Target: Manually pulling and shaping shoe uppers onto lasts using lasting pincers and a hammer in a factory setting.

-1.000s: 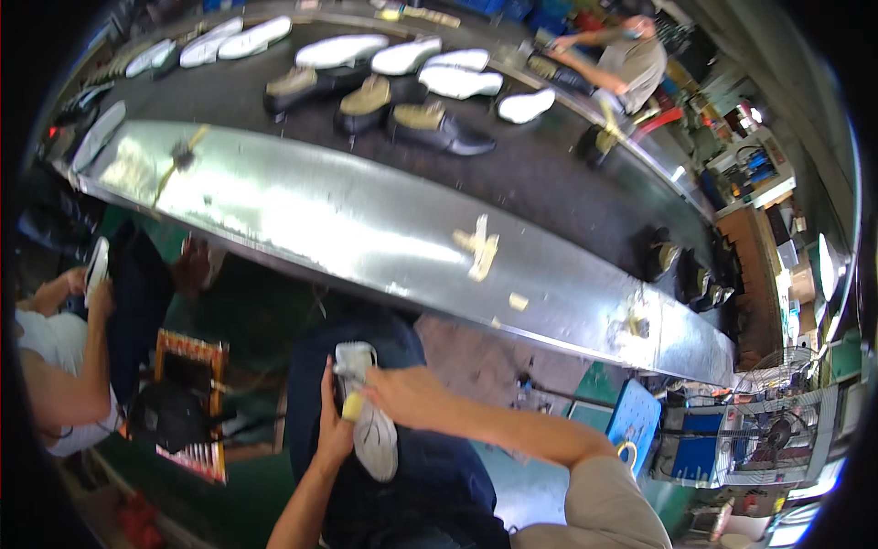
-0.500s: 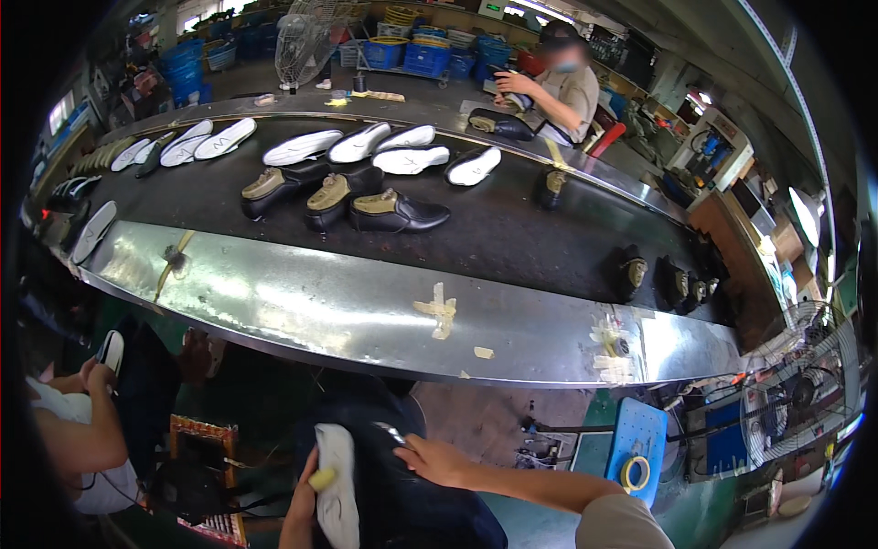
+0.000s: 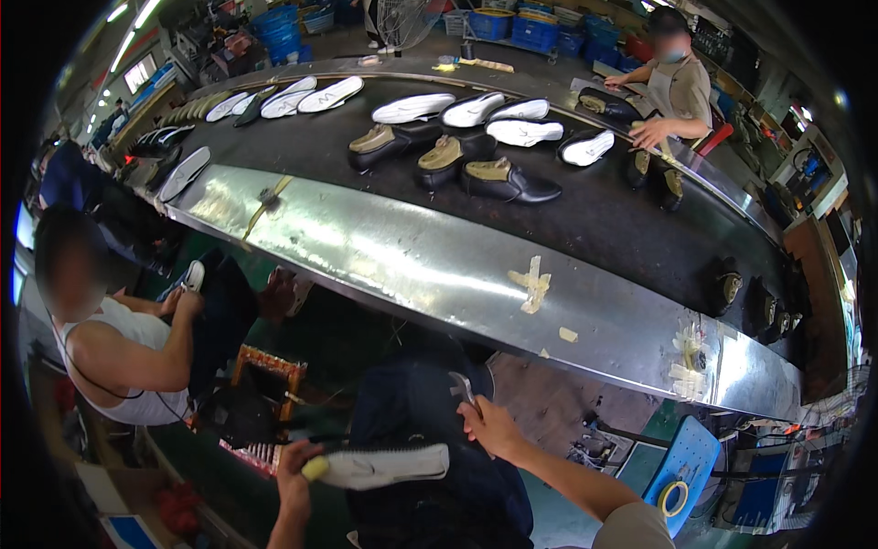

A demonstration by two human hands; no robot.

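Low in the head view, my left hand (image 3: 293,480) grips one end of a shoe (image 3: 393,465) whose white sole faces up. The shoe lies crosswise over my dark-clothed lap, its other end pointing right. A yellow finger cover (image 3: 315,469) sits on a digit of my left hand, against the sole. My right hand (image 3: 494,430) is closed round the handle of a metal hand tool with a hooked head, like pincers (image 3: 465,388). The tool's head points up and away, apart from the shoe.
Beyond my lap runs a metal table edge (image 3: 384,247) along a dark belt (image 3: 622,229) with several shoes (image 3: 512,179). A seated person (image 3: 128,357) is at left; another person (image 3: 684,91) reaches across the far side. A blue stool (image 3: 686,462) bears a tape roll (image 3: 674,498).
My view has swung left. The shoe has turned from upright to crosswise in my left hand; the tool remains in my right. Across the belt, another shoe now stands under the person's hand.
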